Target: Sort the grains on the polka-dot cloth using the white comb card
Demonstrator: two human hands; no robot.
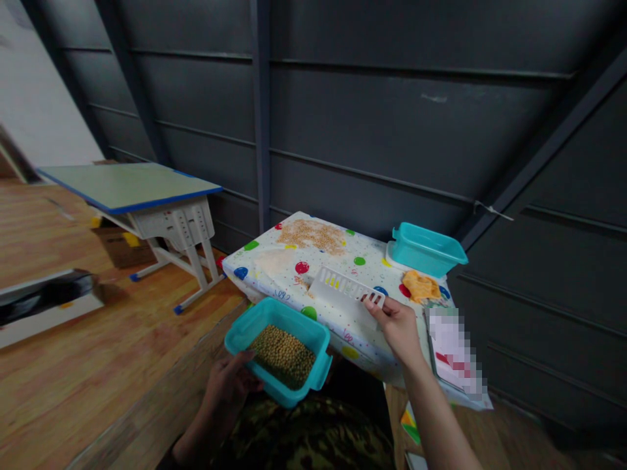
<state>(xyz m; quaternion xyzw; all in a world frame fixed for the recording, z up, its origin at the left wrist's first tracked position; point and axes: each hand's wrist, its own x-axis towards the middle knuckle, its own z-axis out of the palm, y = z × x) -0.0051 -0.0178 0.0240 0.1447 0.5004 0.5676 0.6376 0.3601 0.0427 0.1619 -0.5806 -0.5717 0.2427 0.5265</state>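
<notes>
At the table's near edge, my left hand (228, 385) grips the left side of a teal plastic bin (321, 373), its thumb over the rim. Yellowish beans (284, 356) cover the bin's bottom. My right hand (399, 326) pinches the right end of a white slotted plastic tray (337, 297), thumb on top. The tray lies tilted at the front of the cloth-covered table, and its underside is hidden. A few loose bits lie by the tray's left end. Behind it are a spread of tan beans (313, 235) and a paler patch of fine grains (274, 262).
A second teal bin (426, 251) stands at the table's back right. In front of it lie an orange cloth (421, 287) and a flat blurred-out object (448, 346). A dark panelled wall (401, 130) runs behind. To the left stands a blue-edged desk (127, 184).
</notes>
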